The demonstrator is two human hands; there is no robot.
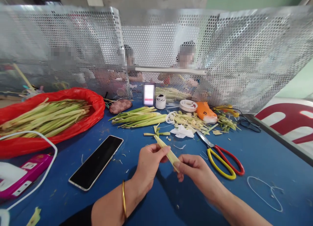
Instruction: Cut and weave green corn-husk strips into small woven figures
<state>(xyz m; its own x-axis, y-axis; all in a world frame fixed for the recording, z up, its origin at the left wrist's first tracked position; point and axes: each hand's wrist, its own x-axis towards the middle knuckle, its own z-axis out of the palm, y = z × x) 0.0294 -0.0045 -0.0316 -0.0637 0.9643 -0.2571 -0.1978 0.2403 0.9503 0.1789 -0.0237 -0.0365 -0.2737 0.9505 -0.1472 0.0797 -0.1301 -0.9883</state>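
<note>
A pale green strip of plant leaf (172,157) slants between my two hands above the blue table. My left hand (150,159) pinches it near its middle, thumb on top. Its lower end is gripped between the thumb and fingers of my right hand (192,167). At the strip's far end is a small knotted cross of green leaf pieces (156,132). Scissors (220,157) with one yellow and one red handle lie to the right, blades partly spread. Behind my hands rests a bundle of green leaf strips (139,118).
At the left, a red plastic bag (95,99) holds many leaf strips, near a black phone (97,162) and magenta power strip (36,167). Tape (188,105), a thread spool (160,102), trimmings and an orange tissue pack (205,112) line the back. People sit behind a perforated metal screen (161,40).
</note>
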